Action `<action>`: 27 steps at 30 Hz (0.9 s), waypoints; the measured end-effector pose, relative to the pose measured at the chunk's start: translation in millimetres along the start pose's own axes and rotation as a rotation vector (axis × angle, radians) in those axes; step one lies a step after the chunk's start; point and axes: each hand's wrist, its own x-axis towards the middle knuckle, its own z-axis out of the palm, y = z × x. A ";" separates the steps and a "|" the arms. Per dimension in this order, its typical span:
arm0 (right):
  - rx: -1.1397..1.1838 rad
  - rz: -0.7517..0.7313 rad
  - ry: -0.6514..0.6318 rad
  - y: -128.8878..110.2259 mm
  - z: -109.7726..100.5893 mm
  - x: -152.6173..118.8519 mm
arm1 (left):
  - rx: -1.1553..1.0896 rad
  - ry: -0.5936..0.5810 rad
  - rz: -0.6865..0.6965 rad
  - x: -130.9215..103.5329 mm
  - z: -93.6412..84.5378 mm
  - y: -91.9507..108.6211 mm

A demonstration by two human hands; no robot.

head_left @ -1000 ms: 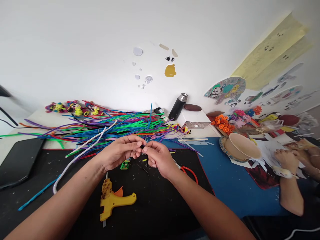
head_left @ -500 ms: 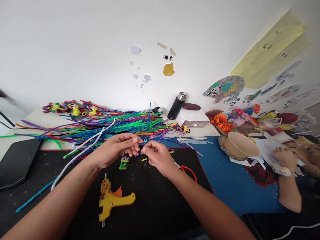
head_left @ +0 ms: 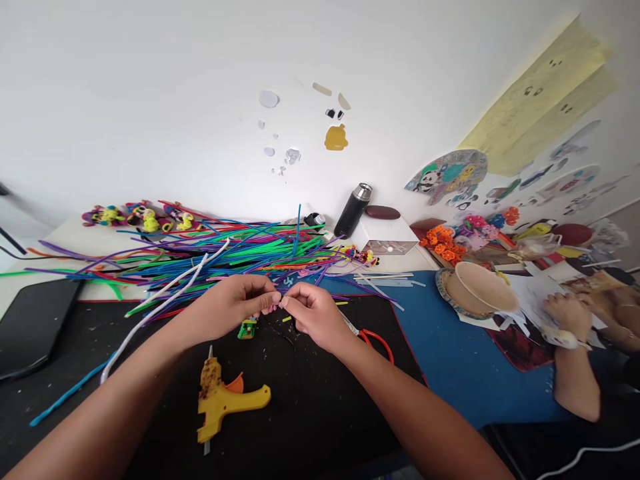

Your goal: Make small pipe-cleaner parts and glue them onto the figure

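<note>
Left hand point(head_left: 233, 308): pinched closed; contents cannot be told.
Right hand point(head_left: 320, 319): pinched likewise, just beside.
Glue gun point(head_left: 216, 402): laid on mat point(head_left: 320, 420).

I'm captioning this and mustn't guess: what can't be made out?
All in the head view:
Whatever the left hand and right hand pinch: fingers hide it.
Scissors' tips: behind the right hand.
Black slab's left end: cut by left edge.
Yellow sheet's marks: too small.
</note>
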 end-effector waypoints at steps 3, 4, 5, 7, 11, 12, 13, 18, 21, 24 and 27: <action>0.001 -0.001 -0.015 -0.8 1.3 -0.5 | 0.016 0.003 0.009 0.0 1.0 -0.2; 0.003 0.002 -0.019 -1.4 1.7 -0.9 | 0.015 0.000 0.008 0.2 1.2 -0.4; 0.003 0.006 -0.023 -2.2 2.0 -1.4 | 0.011 -0.004 0.006 0.4 1.3 -0.7; 0.004 0.008 -0.029 -4.2 2.1 -2.8 | -0.007 -0.004 0.005 0.8 1.4 -1.5; 0.008 0.009 -0.050 -8.4 1.3 -6.6 | -0.051 0.017 0.011 1.6 0.3 -3.1; 0.008 0.013 -0.053 -9.0 1.0 -7.4 | -0.058 0.021 0.010 1.9 -0.2 -3.3; 0.005 0.018 -0.053 -9.3 0.7 -8.1 | -0.063 0.022 0.006 2.3 -0.8 -3.5; -0.069 -0.002 -0.054 -7.2 -0.8 -10.3 | -0.062 0.018 -0.020 3.6 -3.7 -3.9; -0.203 -0.071 -0.047 -5.9 -2.9 -12.7 | -0.063 -0.014 -0.038 3.4 -5.6 -3.6; -0.388 -0.150 -0.028 -5.8 -6.5 -16.1 | -0.054 -0.063 -0.067 2.9 -7.6 -3.2; -0.532 -0.203 -0.031 -6.8 -10.4 -19.0 | -0.043 -0.114 -0.072 2.7 -8.5 -2.8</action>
